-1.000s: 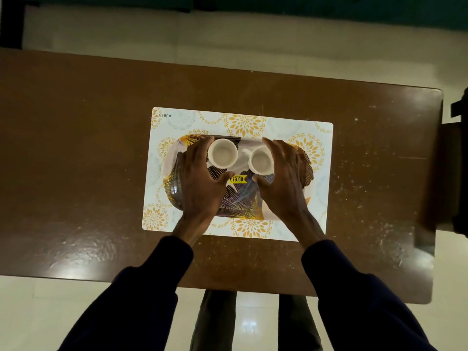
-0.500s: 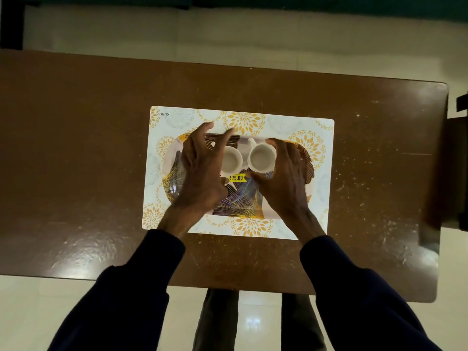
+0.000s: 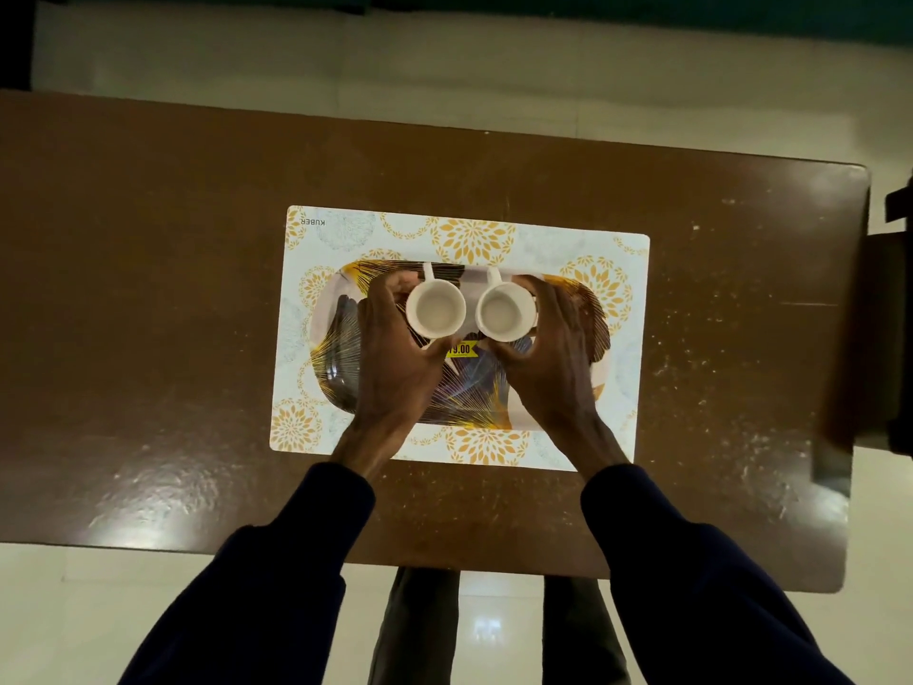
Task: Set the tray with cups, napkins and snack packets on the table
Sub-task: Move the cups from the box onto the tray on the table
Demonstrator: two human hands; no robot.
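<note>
L hand [image 3: 395, 358] curled round cup [image 3: 435, 309], R grip [image 3: 553, 358] same

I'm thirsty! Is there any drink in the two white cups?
Both look empty. The left cup and the right cup stand upright on the tray, and their pale bottoms show, with no liquid.

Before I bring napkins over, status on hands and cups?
Left hand on left cup, right hand on right cup. Both upright on tray. No napkins or packets visible.
</note>
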